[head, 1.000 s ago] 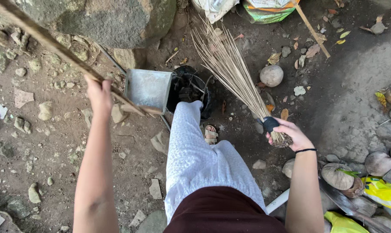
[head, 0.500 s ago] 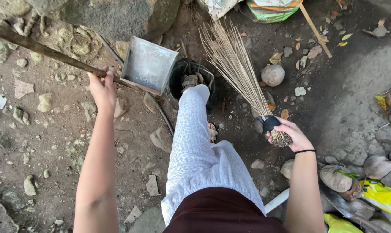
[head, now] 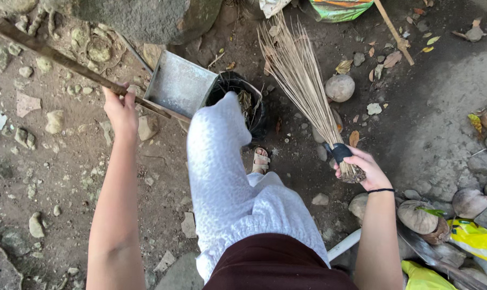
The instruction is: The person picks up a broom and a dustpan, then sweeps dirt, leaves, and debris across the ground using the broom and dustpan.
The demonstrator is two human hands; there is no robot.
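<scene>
A: While the right hand (head: 362, 167) was clamped around the bound end of the stick broom (head: 302, 80), bristles fanned up and away, nothing was being swept. Broom was off the ground as far as I could tell.

B: Left side?

A: Left hand (head: 120, 107) was closed on the long wooden handle (head: 55, 53) of the metal dustpan (head: 179, 83). Pan was tilted, its mouth right at the rim of the black bin (head: 254, 115). Read it as the emptying step.

B: Pan empty?

A: Visible inner face looked bare, grey metal only. Dry leaves showed inside the bin, partly hidden by the raised knee in white trousers (head: 227, 177). So I'd judge the load was mostly tipped in.

B: What was left?

A: Plenty. Loose dry leaves (head: 386, 56) lay on the dirt beyond the broom, near a round coconut (head: 340, 87), and one more leaf just beside the broom's binding. Stones and rubble all over the left ground. Further back, a big rock (head: 147, 19) and a green sack (head: 340, 8), unswept around both.

B: Verdict?

A: One pan-load near done, sweeping far from finished.
</scene>
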